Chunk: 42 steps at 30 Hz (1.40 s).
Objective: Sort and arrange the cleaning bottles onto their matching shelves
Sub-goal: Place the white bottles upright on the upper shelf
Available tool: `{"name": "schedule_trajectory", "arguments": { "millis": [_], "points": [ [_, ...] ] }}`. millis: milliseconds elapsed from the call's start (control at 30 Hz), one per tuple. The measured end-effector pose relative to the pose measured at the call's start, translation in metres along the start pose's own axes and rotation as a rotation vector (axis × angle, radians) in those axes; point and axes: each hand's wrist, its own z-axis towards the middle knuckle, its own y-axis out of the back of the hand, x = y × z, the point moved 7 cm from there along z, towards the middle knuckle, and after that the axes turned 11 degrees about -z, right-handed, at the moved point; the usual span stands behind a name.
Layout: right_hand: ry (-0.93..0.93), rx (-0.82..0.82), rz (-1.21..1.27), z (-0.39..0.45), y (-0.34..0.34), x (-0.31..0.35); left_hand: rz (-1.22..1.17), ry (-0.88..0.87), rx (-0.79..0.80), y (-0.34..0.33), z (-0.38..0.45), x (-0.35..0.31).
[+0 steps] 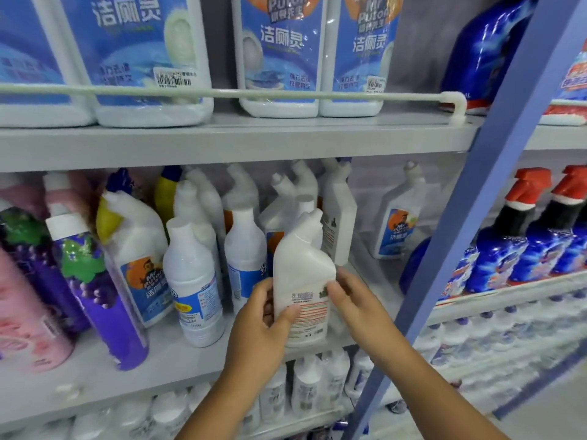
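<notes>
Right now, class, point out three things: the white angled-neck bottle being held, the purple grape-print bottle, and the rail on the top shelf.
white angled-neck bottle (301, 271): head view, on its plain upper body.
purple grape-print bottle (95, 290): head view, on its grape label.
rail (254, 94): head view, on the bar's middle stretch.

A slanting blue metal upright post (495, 173) is running from the top right down to the lower middle. A thin white wire guard rail (254, 94) is stretching across the upper view, hooking down at its right end near the post. A pale grey back panel (419, 42) is showing behind, and grey floor (546, 420) is showing at bottom right.
</notes>
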Motion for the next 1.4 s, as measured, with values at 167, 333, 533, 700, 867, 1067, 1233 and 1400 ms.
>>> {"name": "schedule_trajectory", "arguments": {
  "millis": [167,333,533,700,867,1067,1233,1400],
  "points": [
    [-0.21,-0.622,0.037,0.044,0.044,-0.003,0.066,-0.031,-0.114,0.02,-0.013,-0.002],
    [-0.326,-0.863,0.038,0.11,0.069,-0.006,0.051,-0.03,-0.118,0.023,-0.016,-0.003],
    [-0.488,-1.014,0.067,0.134,0.092,-0.032,0.013,-0.005,-0.115,0.033,-0.012,0.003],
    [-0.546,-1.005,0.005,0.149,0.108,-0.04,-0.032,0.02,-0.109,0.046,-0.006,0.014],
    [-0.585,-0.968,-0.108,0.172,0.119,-0.041,-0.03,0.004,-0.088,0.049,-0.002,0.015],
    [-0.599,-0.913,-0.113,0.173,0.118,-0.038,-0.003,0.023,-0.121,0.056,0.0,0.019],
    [-0.434,-0.941,-0.085,0.148,0.087,-0.033,-0.004,-0.01,-0.085,0.058,-0.004,0.011],
    [-0.365,-0.926,-0.133,0.108,0.069,-0.018,0.028,-0.036,-0.076,0.057,-0.007,0.008]
  ]
}}
